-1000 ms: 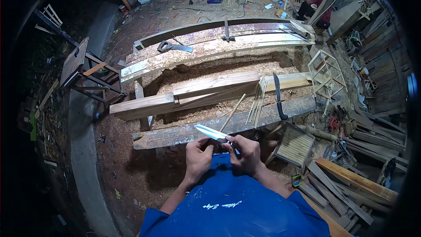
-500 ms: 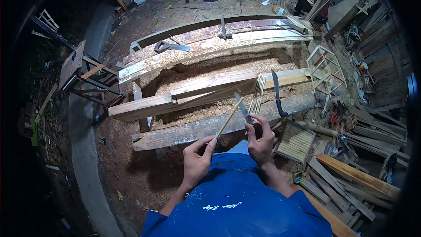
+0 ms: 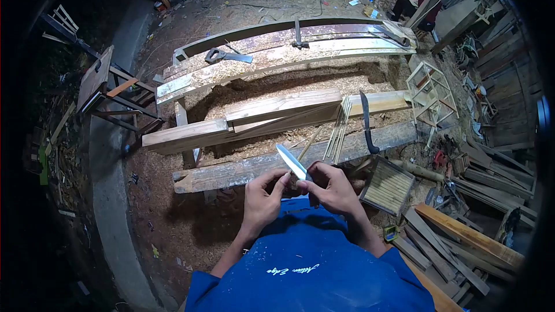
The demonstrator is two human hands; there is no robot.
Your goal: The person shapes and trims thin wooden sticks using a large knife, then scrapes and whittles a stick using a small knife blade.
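Observation:
My right hand [image 3: 334,189] is closed on a knife [image 3: 291,160], its bright blade pointing up and to the left. A thin wooden stick [image 3: 310,143] is pinched in my left hand [image 3: 265,201] and slants up to the right, crossing behind the blade. Both hands are close together in front of my blue shirt, and the fingers hide the knife's handle and the stick's lower end. Just beyond them, several thin sticks [image 3: 338,130] lean against a wooden beam. To their right rests a machete [image 3: 366,121] with a dark curved handle.
A weathered plank [image 3: 248,172] runs across in front of me. On the far bench [image 3: 266,58] lie a handsaw [image 3: 228,56] and a hammer [image 3: 299,42] among shavings. A slatted frame [image 3: 388,186] and stacked timber [image 3: 457,231] are on the right. Two people sit at the back.
My right hand has moved left and down towards my left hand. The knife blade has swung across to the stick and tilts further left, where earlier it was apart.

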